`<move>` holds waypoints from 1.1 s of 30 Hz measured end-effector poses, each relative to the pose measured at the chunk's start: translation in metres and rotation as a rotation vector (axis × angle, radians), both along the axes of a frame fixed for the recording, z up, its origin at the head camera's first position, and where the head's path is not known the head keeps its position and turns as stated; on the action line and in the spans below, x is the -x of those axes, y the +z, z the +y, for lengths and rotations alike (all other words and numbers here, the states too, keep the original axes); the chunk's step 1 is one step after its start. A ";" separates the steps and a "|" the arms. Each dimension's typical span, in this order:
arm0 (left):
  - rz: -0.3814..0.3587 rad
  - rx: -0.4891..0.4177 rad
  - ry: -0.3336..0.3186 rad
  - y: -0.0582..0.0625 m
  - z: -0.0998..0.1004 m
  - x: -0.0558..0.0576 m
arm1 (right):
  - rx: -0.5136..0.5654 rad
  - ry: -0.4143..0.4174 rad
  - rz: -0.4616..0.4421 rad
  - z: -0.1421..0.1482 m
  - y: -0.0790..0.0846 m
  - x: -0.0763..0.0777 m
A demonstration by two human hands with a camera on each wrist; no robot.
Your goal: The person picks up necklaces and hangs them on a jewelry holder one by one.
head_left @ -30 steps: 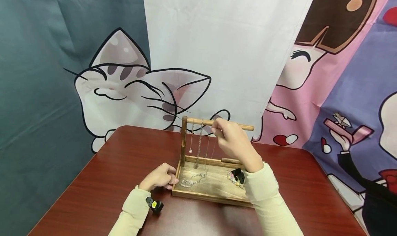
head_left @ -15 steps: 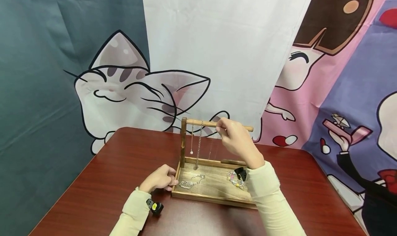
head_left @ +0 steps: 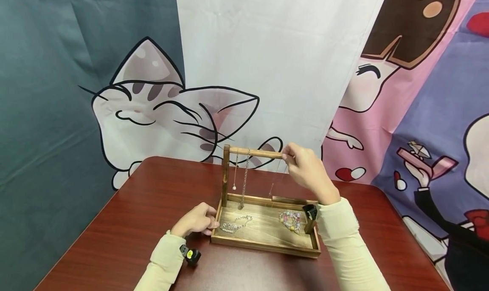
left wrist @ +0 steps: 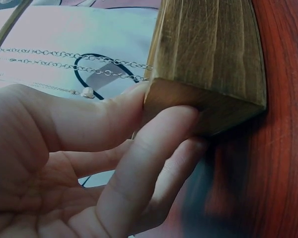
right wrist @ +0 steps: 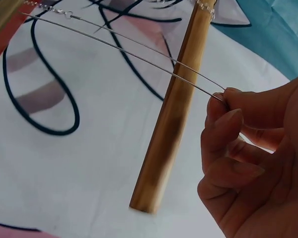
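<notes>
A wooden jewelry stand has a tray [head_left: 263, 247], a left post [head_left: 226, 176] and a top bar [head_left: 257, 153]. My left hand [head_left: 196, 218] grips the tray's left edge, its thumb and fingers on the wooden corner [left wrist: 208, 89] in the left wrist view. My right hand [head_left: 307, 168] pinches the top of a thin necklace [right wrist: 124, 52] between thumb and fingertips, by the bar's right part. Its two strands cross the bar's line in the right wrist view. A pendant necklace [head_left: 234, 187] and a thicker chain necklace [head_left: 245, 180] hang from the bar's left part.
In the tray lie a silver chain [head_left: 230, 227] at left and a colourful beaded bracelet [head_left: 289, 219] at right. A dark wooden piece [head_left: 293, 200] lies along the back rim. The reddish table [head_left: 153, 193] meets a printed cloth backdrop [head_left: 290, 61].
My right hand has moved right along the bar with the thin necklace, uncovering the beaded bracelet and the tray's right end. My left hand stays at the tray's left edge.
</notes>
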State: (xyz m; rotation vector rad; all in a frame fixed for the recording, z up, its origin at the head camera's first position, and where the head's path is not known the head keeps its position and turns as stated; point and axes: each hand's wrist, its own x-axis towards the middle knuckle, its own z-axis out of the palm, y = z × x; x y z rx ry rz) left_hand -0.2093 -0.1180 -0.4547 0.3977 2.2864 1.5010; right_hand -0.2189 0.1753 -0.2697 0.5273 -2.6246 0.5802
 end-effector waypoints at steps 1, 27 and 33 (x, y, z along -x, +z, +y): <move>0.000 0.001 0.000 0.000 0.000 0.000 | -0.004 -0.014 -0.005 0.003 0.000 0.000; -0.024 -0.019 -0.005 0.004 0.001 0.001 | -0.013 -0.190 -0.035 0.066 0.005 0.001; -0.022 0.001 0.023 0.003 0.001 -0.002 | -0.022 -0.218 -0.028 0.072 0.004 0.004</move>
